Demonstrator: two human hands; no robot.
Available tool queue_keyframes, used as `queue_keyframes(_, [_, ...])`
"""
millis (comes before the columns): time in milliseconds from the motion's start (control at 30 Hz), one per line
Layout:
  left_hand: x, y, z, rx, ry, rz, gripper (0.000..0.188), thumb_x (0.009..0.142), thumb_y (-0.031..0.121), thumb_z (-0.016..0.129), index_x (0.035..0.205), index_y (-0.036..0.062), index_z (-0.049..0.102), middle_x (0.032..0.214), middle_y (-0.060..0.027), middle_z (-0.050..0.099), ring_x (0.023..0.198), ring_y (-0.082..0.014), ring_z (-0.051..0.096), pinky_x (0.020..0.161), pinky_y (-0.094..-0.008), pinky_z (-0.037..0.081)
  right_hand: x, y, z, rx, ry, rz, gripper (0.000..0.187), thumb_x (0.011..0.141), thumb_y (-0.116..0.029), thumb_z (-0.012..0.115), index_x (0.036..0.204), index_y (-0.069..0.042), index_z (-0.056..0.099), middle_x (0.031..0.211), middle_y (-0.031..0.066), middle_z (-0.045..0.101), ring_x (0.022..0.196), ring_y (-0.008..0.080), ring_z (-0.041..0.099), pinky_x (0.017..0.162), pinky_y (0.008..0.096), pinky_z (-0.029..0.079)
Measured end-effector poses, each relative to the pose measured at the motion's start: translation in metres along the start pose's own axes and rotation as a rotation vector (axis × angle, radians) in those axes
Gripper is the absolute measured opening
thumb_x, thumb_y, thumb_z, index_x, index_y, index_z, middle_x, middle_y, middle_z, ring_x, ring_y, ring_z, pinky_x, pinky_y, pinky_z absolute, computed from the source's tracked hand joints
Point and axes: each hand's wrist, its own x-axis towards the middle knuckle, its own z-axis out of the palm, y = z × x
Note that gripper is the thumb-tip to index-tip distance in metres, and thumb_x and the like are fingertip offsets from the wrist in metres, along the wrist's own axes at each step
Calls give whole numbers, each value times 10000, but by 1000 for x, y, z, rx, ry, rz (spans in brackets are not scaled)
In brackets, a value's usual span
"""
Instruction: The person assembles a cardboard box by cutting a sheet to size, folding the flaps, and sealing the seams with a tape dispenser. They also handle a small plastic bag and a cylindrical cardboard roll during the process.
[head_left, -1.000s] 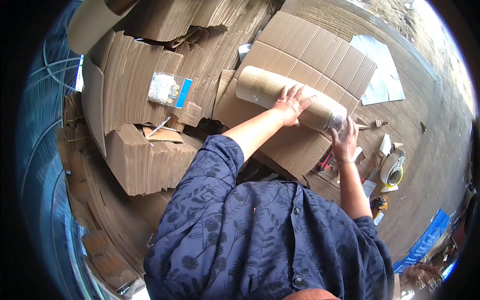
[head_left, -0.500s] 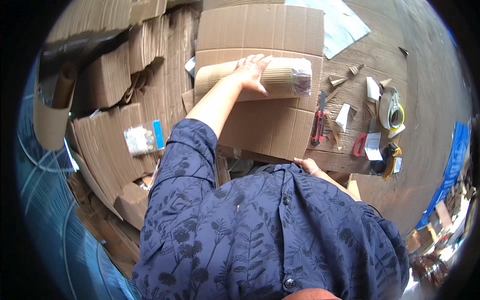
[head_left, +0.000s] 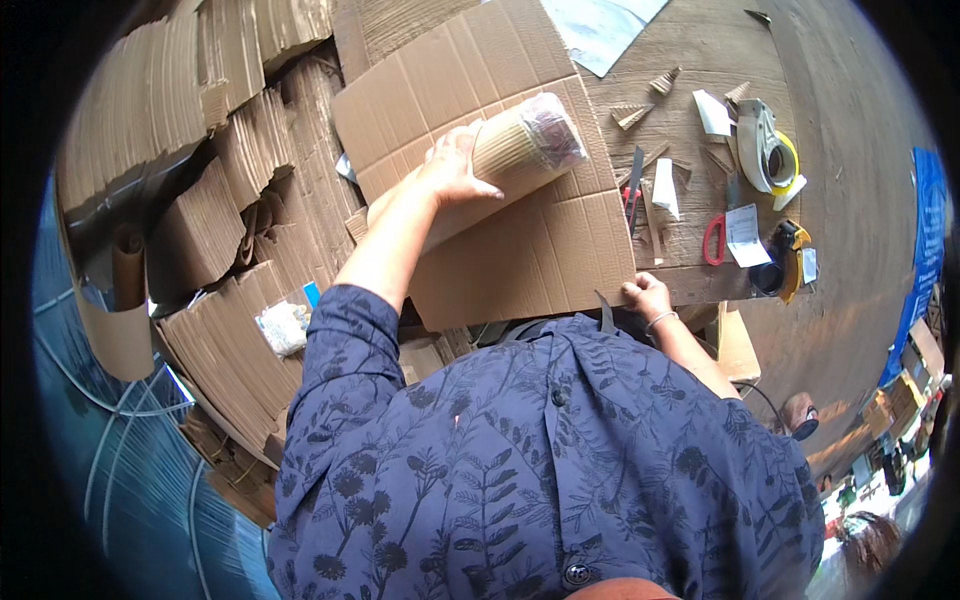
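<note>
A roll of corrugated cardboard (head_left: 525, 150) lies slanted across a creased cardboard sheet (head_left: 520, 255), its far right end covered in clear plastic. My left hand (head_left: 450, 170) curves over the roll from above, thumb on the near side; the arm hides the roll's left end. Down at the sheet's near right corner, my right hand (head_left: 648, 298) has its fingers closed on the edge. Just right of the sheet lies a red utility knife (head_left: 631, 203), blade out and partly covered by the sheet.
On the wooden table (head_left: 680, 110) are cardboard scraps (head_left: 630, 115), a tape dispenser (head_left: 765, 150), red-handled scissors (head_left: 714, 242) beside a white paper (head_left: 743, 238), and a yellow-and-black dispenser (head_left: 785, 262). Cardboard stacks (head_left: 225, 330) fill the left side. A pale blue sheet (head_left: 605, 30) lies at the back.
The cardboard sheet and roll have turned counterclockwise and shifted left, with my left hand staying on the roll. My right hand has come up to the sheet's near corner.
</note>
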Motion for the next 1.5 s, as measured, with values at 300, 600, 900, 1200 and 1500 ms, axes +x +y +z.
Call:
queue_keyframes(300, [-30, 26, 34, 10, 13, -70, 1319, 507, 493, 875, 1499, 133, 83, 1460, -192, 240, 1376, -357, 235, 1136, -465, 222, -40, -84, -38, -1253, 175, -212, 296, 820, -255, 685, 1035, -54, 652, 934, 171, 691, 868, 313, 670, 782, 404, 525])
queue_keyframes(600, [0, 33, 12, -110, -115, -56, 1288, 527, 548, 837, 1503, 105, 122, 1494, -197, 247, 1392, -366, 242, 1147, -452, 215, 73, -116, 39, -258, -329, -326, 603, 777, -209, 768, 1281, 2, 512, 1050, 142, 676, 916, 178, 657, 771, 293, 537])
queue_keyframes(900, [4, 69, 19, -56, -43, -90, 1297, 482, 455, 881, 1491, 67, 163, 1471, -188, 301, 1386, -345, 269, 1150, -427, 235, 73, -157, 61, 232, -668, -211, 873, 694, -203, 805, 1419, -101, 329, 1380, 78, 419, 1229, 228, 426, 950, 395, 429])
queue_keyframes(1200, [5, 84, 26, -18, 59, 66, 1265, 462, 454, 873, 1483, 140, 196, 1419, -162, 336, 1333, -350, 314, 1117, -454, 268, 76, -144, 51, 433, -647, -170, 607, 734, -288, 779, 1250, -117, 506, 1181, 35, 536, 1095, 200, 492, 923, 432, 423])
queue_keyframes(1500, [23, 92, 24, -24, 29, 91, 1259, 475, 457, 867, 1482, 120, 190, 1422, -159, 336, 1339, -343, 312, 1125, -447, 263, 75, -140, 49, 532, -515, -260, 571, 764, -284, 764, 1247, -81, 537, 1153, 35, 582, 1061, 190, 543, 908, 404, 447])
